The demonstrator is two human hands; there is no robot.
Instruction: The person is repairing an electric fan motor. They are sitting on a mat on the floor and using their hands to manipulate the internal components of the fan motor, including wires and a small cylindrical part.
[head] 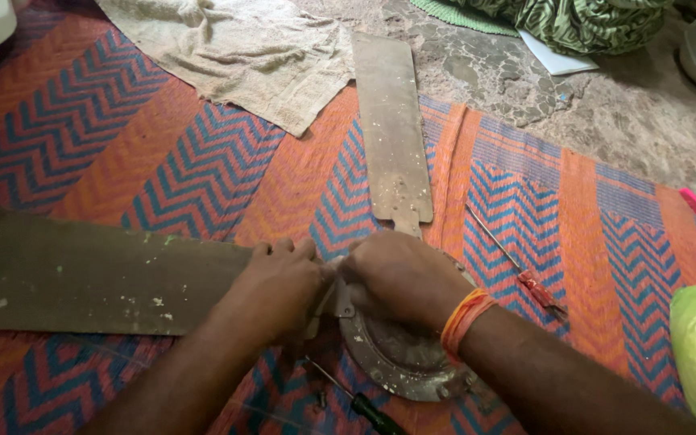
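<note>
Ceiling-fan motor hub [400, 366] on floor mat [203, 169]: left hand [279, 290] and right hand [400, 278], fingers clamped on blade bracket [341, 302]. Step judged: bracket fitting at the hub. Next needs red-handled screwdriver [517, 266], lying near.

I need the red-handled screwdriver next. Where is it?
Head view, right side: red-handled screwdriver lies on the mat, beside the right hand.

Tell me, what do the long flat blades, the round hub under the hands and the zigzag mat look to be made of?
The blades look like painted sheet metal, dull brown, speckled with pale chips and grime; wood cannot be ruled out. The round hub seems to be metal, grey and dusty with a worn shiny rim. The mat looks like woven plastic or reed, its fine ribbed orange and blue zigzag weave showing.
</note>
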